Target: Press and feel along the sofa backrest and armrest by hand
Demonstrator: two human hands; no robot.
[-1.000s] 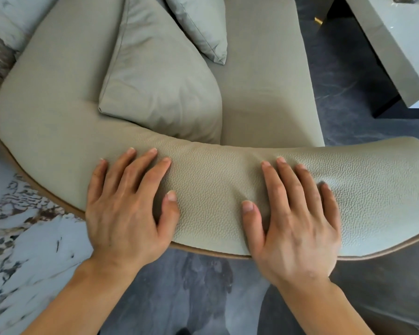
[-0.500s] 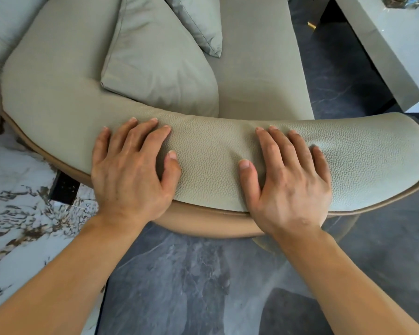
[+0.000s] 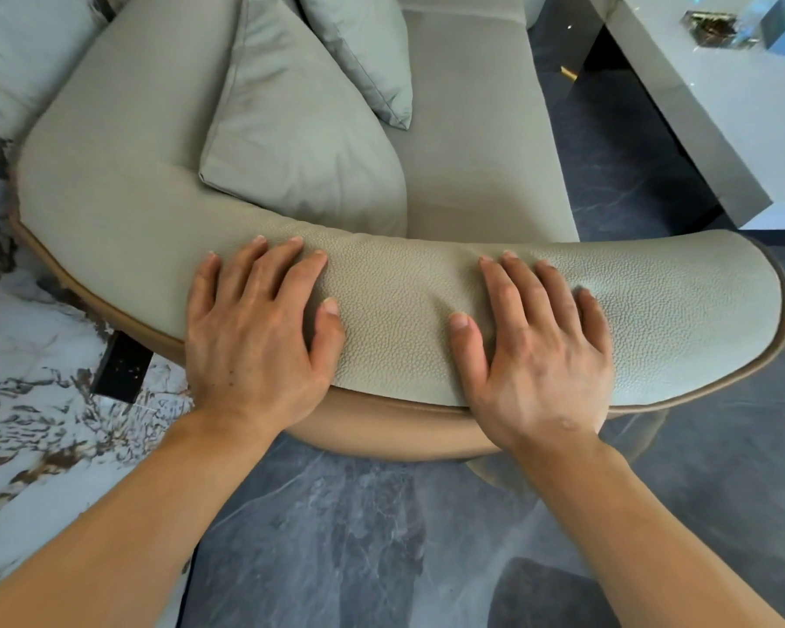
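Note:
A grey-green leather sofa curves below me, its pebbled padded armrest [image 3: 395, 319] running left to right with tan piping along the outer edge. The backrest [image 3: 109, 174] bends away on the left. My left hand [image 3: 254, 337] lies flat on the armrest, palm down, fingers spread and pointing away. My right hand [image 3: 535, 351] lies flat about a hand's width to the right, fingers spread, denting the padding. Neither hand holds anything.
Two loose cushions [image 3: 300, 147] lean on the seat [image 3: 472, 142] behind the armrest. A pale low table [image 3: 717, 111] stands at the upper right. A black sofa leg [image 3: 121, 371] shows on the white marbled floor at left; dark grey floor lies under my arms.
The view has pulled back, so the armrest's rounded right end shows. Both hands stay flat on the armrest, with their fingers slightly shifted.

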